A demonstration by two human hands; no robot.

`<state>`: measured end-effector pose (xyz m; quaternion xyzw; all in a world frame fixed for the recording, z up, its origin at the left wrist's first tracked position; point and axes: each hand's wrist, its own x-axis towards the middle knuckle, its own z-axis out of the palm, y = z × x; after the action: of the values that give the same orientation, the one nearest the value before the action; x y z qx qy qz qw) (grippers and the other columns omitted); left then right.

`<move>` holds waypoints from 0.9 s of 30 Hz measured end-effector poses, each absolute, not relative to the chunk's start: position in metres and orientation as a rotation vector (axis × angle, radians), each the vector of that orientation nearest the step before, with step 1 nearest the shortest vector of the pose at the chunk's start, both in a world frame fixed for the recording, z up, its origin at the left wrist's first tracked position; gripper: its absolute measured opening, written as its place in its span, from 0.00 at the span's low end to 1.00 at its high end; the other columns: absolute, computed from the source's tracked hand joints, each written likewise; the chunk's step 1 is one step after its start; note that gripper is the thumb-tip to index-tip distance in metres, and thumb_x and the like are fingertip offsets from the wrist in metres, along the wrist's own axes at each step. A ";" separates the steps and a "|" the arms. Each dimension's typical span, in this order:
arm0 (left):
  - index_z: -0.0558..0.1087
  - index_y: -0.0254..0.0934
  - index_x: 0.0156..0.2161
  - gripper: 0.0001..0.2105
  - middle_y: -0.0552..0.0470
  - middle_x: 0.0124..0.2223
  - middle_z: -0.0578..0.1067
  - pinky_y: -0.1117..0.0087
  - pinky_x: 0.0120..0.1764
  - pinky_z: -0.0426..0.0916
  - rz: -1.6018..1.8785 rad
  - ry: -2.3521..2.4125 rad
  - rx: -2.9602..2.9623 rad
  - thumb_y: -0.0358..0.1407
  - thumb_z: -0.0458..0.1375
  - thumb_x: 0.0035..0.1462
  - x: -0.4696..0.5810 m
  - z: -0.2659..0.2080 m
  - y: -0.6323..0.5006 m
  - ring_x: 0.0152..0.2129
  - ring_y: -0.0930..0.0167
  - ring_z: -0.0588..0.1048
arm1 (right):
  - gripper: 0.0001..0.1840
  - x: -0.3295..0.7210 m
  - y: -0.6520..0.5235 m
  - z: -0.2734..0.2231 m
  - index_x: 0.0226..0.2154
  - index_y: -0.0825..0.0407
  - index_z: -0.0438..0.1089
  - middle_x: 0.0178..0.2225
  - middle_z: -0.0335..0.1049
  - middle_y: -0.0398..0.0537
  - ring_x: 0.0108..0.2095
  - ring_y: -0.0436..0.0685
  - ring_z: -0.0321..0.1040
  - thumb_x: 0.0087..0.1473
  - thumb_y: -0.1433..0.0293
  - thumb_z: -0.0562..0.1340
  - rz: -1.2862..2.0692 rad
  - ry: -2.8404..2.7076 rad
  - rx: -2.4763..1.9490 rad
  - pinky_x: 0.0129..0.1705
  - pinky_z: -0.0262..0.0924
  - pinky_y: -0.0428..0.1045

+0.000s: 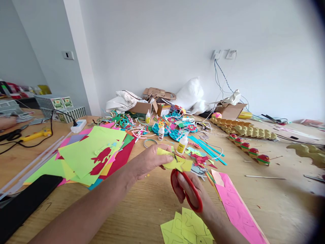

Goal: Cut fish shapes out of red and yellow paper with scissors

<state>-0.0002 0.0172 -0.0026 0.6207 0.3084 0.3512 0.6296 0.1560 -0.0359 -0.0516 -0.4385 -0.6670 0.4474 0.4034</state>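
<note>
Between the thumb and fingers of my left hand [152, 159] is a piece of yellow paper [187, 165], held above the table. My right hand [194, 189] grips the red-handled scissors [197, 200], whose blades reach up to the paper and partly hide behind it. Below my right wrist lie several yellow paper pieces [186, 225] with outlines drawn on them. To the right is a pink paper strip [236, 203] with drawn shapes. Colourful paper scraps [200, 159] lie just beyond my right hand.
Stacked coloured sheets [83, 152] with red fish-like cutouts [101, 161] lie left, near a black phone-like slab [33, 203]. Glue bottles [182, 144] stand ahead. Egg-carton strips [254, 132] and a red-and-green caterpillar-like row [250, 149] are right. A yellow glue gun [34, 135] is far left.
</note>
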 end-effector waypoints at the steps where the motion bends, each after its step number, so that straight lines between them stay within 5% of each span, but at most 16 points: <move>1: 0.67 0.35 0.26 0.09 0.58 0.25 0.63 0.74 0.28 0.54 0.804 0.714 1.422 0.38 0.60 0.44 0.000 -0.002 0.017 0.23 0.77 0.60 | 0.22 0.156 -0.036 -0.052 0.15 0.48 0.56 0.11 0.55 0.38 0.14 0.49 0.48 0.55 0.56 0.49 1.134 -1.683 -1.110 0.17 0.43 0.46; 27: 0.65 0.34 0.28 0.05 0.59 0.24 0.63 0.76 0.25 0.55 0.659 0.684 1.602 0.34 0.56 0.49 -0.012 0.008 0.022 0.21 0.78 0.60 | 0.26 0.152 -0.035 -0.047 0.13 0.48 0.53 0.10 0.50 0.37 0.13 0.48 0.48 0.48 0.47 0.50 1.187 -1.667 -1.251 0.14 0.40 0.44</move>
<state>-0.0122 0.0221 0.0076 0.6901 0.2946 0.2839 0.5970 0.1515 -0.0346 -0.0472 -0.4861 -0.6475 0.4612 0.3630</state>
